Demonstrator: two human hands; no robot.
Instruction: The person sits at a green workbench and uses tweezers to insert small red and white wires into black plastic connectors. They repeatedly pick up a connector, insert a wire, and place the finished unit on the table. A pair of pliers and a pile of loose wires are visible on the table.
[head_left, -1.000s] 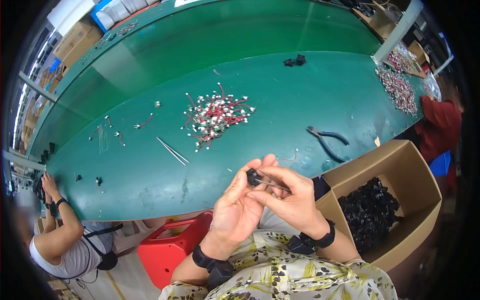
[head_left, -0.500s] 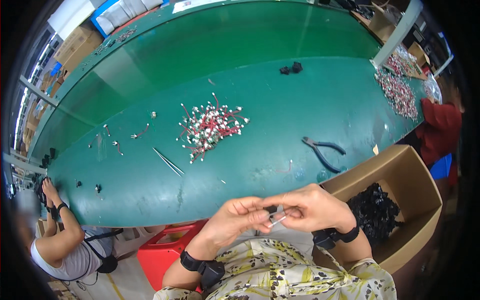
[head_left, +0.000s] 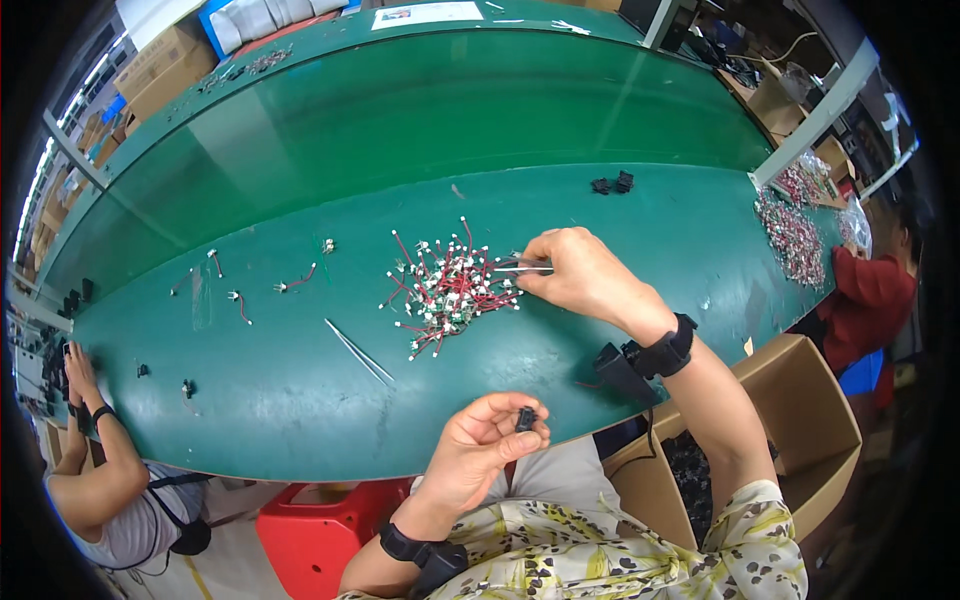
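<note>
My left hand is closed on a small black plastic part, pinched between thumb and fingers above the table's front edge. Further out, my right hand grips tweezers, their thin metal tips pointing left into the pile's right side. That pile is made of short red wires with small white connectors. Whether the tips have caught a piece is too small to tell. A second pair of tweezers lies on the green tabletop, left of the pile.
Loose wired pieces lie to the left. Two black parts sit at the back. An open cardboard box with black pieces stands at my right. One co-worker works at far left, another at far right beside a larger wire heap.
My hands have parted. The right one moved forward to the pile with the tweezers; the left stays near the front edge, its black part now visible. My right arm now covers the pliers' place.
</note>
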